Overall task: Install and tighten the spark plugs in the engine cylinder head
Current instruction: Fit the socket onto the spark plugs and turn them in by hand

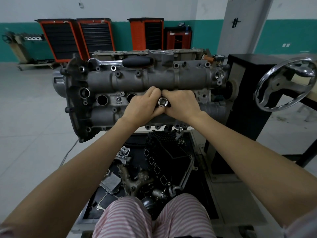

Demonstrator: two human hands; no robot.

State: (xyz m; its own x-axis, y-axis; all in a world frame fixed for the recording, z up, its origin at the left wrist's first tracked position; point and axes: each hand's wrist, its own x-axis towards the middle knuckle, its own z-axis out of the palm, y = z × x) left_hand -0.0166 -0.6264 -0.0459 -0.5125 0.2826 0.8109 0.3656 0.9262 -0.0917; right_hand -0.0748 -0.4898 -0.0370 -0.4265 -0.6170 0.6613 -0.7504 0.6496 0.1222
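A: Working over the cylinder head (137, 79), a person is bringing both hands together at its middle, above the row of plug wells.

B: What are the hands holding?

A: The left hand (142, 107) and the right hand (181, 104) are both curling around a chrome socket (162, 102), its open end facing the camera. The fingers (152, 92) of the left hand are wrapping its left side, those of the right hand are closing over its right side, and the fingertips are meeting just behind it.

B: Is a spark plug showing?

A: I cannot tell; the hands are covering that part of the head. Two open wells (102, 99) are showing to the left of the hands.

B: Where is the ratchet?

A: A ratchet (120, 62) with a black handle is lying across the far edge of the head, well apart from the hands.

B: And around the engine?

A: The head is sitting on a stand with a chrome handwheel (284, 85) at the right. A black tray (202, 186) below is holding loose engine parts, near the person's striped shorts (137, 219). Orange tool cabinets (77, 36) are standing along the green and white wall behind
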